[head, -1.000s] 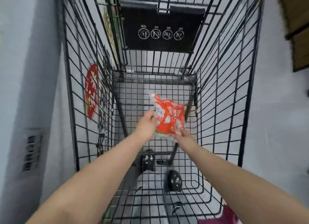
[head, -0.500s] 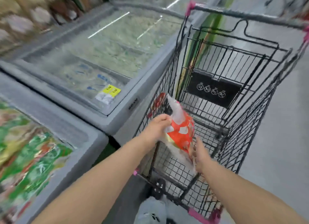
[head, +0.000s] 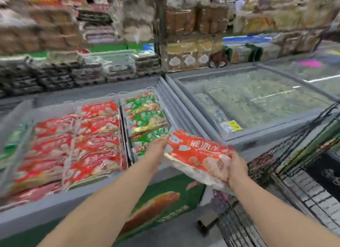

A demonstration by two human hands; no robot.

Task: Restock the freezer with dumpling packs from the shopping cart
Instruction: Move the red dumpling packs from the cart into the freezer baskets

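Both hands hold one red and white plastic dumpling pack [head: 198,154]. The left hand [head: 156,151] grips its far left end, with fingers curled around the edge. The right hand [head: 236,170] grips its near right end the same way. The pack is up in the air, above the front right corner of the open grey freezer [head: 55,206]. Left of the left hand, red packs [head: 77,143] lie in rows inside (green packs [head: 145,116] sit just past it). The black wire shopping cart [head: 294,182] is right of the right hand.
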